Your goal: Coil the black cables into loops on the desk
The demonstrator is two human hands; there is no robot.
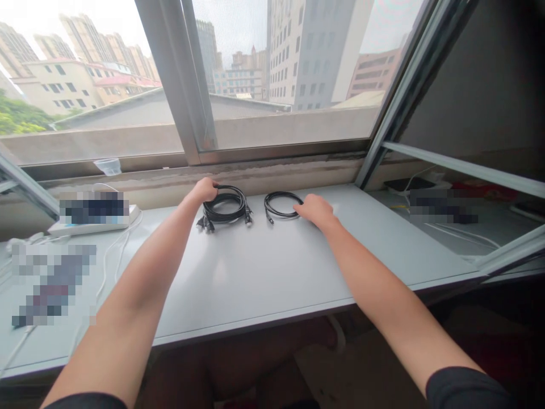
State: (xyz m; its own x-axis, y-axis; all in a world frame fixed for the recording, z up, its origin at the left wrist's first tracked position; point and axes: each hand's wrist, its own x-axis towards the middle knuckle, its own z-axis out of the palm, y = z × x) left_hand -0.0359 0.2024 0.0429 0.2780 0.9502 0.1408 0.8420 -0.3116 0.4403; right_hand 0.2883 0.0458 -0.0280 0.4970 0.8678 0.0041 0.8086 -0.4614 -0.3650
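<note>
Two coils of black cable lie toward the back of the white table. My left hand (206, 190) is closed on the upper left side of the thicker cable coil (225, 216), whose several plug ends stick out at its lower left and right. To the right sits a thinner, single cable coil (277, 215) with one connector end pointing toward me. My right hand (315, 210) pinches that coil at its right edge. The fingertips of both hands are partly hidden by the backs of the hands.
The white table (264, 278) runs under a window, with a metal frame (370, 153) at its right. On the left are a white box (93, 224), blurred-out items and loose white cords (111, 244). A small clear plastic cup (108, 166) stands by the sill.
</note>
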